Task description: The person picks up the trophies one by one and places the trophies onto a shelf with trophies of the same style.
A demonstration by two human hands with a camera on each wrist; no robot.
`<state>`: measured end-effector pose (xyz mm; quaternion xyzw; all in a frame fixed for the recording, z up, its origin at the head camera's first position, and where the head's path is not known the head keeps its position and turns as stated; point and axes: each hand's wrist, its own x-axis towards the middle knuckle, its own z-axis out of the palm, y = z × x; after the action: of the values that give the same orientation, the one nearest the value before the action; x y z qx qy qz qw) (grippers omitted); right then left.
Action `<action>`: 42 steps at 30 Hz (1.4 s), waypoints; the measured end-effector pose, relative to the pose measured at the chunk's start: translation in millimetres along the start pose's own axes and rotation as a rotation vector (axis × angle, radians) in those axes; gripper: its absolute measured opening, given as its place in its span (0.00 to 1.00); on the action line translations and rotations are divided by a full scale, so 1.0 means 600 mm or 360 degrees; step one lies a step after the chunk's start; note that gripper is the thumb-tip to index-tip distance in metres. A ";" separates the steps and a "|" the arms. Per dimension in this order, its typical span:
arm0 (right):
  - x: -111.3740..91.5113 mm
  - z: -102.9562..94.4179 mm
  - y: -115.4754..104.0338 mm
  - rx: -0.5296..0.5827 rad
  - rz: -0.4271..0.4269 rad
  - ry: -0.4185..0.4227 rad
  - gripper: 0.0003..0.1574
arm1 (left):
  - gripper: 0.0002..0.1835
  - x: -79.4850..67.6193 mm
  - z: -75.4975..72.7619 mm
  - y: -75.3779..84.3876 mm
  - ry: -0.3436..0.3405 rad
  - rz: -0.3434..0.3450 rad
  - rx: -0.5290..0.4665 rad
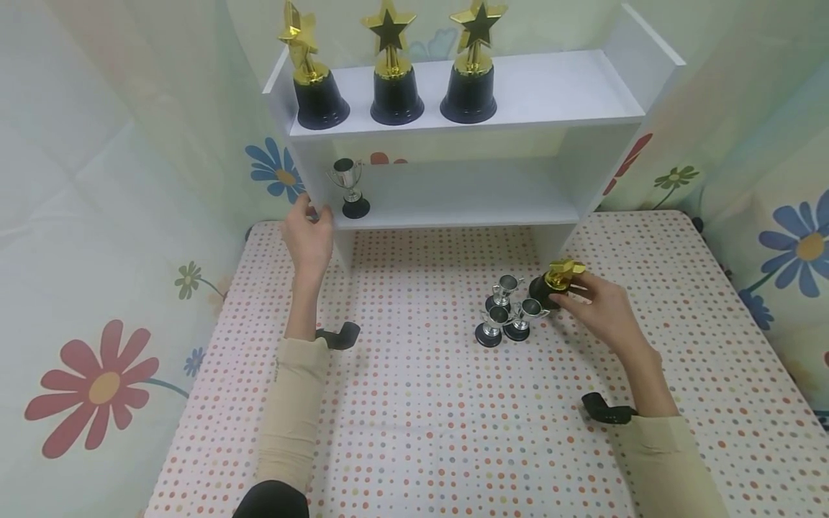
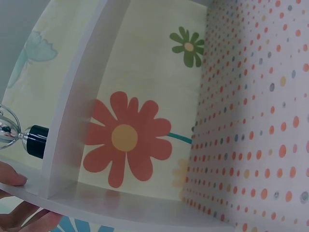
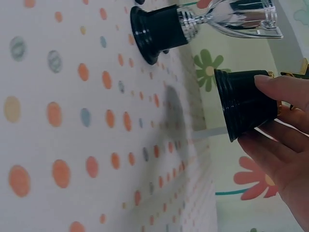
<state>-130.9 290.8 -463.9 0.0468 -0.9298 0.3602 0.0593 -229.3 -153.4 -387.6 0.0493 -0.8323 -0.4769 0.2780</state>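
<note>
My right hand (image 1: 604, 309) grips a star trophy (image 3: 246, 99) by its black base, thumb on one side and fingers on the other. Its base hangs clear of the table, with a shadow beneath. Beside it stand several small silver cup trophies (image 1: 497, 320) on black bases. At the shelf unit's left side, my left hand (image 1: 309, 234) holds the edge of the white side panel (image 2: 29, 193), thumb inside and fingers outside. Just inside that panel, a silver cup trophy (image 1: 348, 188) stands on the middle shelf (image 1: 453, 191).
Three gold star trophies with black bases, one of them a middle trophy (image 1: 396, 93), line the left and centre of the top shelf (image 1: 557, 83). The shelf unit stands at the back of a table covered in a dotted cloth (image 1: 414, 432). Flowered curtains (image 1: 103, 216) hang around.
</note>
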 end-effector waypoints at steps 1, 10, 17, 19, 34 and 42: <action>0.000 -0.002 -0.004 -0.0011 -0.0013 0.0011 0.33 | 0.18 0.000 0.000 0.000 -0.0002 -0.0001 0.0003; -0.001 -0.015 -0.028 -0.0076 -0.0130 0.0076 0.31 | 0.18 -0.001 0.000 0.001 -0.0024 -0.0008 0.0015; -0.001 -0.030 -0.055 -0.0106 -0.0245 0.0131 0.30 | 0.17 -0.001 0.000 0.000 -0.0027 0.0001 0.0003; 0.000 -0.036 -0.063 -0.0113 -0.0286 0.0157 0.29 | 0.17 -0.001 0.000 0.000 -0.0028 0.0001 0.0002; 0.011 -0.075 -0.125 -0.0168 -0.0599 0.0377 0.31 | 0.18 -0.002 -0.001 0.005 -0.0028 -0.0037 0.0005; 0.016 -0.092 -0.152 -0.0149 -0.0681 0.0422 0.32 | 0.18 0.000 -0.002 0.006 -0.0036 -0.0029 0.0021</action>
<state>-124.5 260.1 -361.5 0.1922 -0.8985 0.2989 0.2579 -227.7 -152.6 -384.3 0.0534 -0.8381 -0.4744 0.2638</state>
